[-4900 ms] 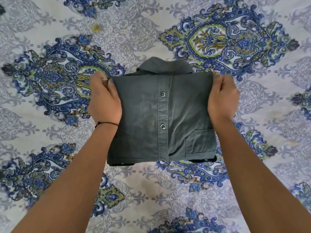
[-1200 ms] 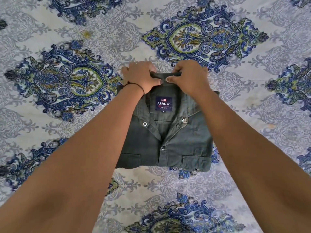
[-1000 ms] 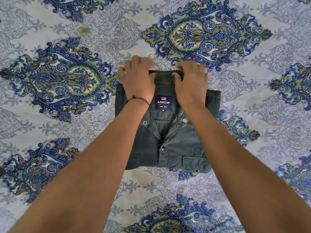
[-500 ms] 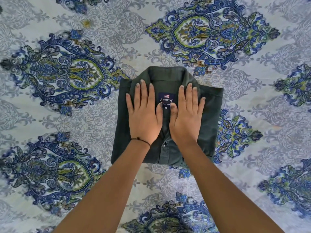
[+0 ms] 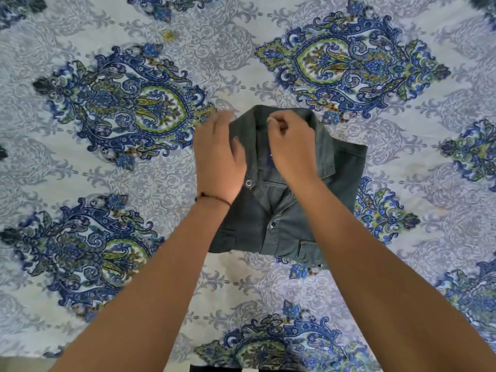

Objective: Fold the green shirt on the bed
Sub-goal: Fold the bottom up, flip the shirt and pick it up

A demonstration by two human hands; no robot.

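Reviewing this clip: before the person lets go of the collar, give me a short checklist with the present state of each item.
1. Green shirt folded into a compact rectangle on the bedsheet: ok.
2. Front placket faces up, snap buttons visible: ok.
3. Right hand has the collar pinched in its grip: ok.
4. Left hand open against the shirt's left side: ok, though blurred.
5. Collar lies flat and even: not ok, its back edge looks raised at the pinch.
6. Sleeves tucked underneath: cannot tell, hidden.
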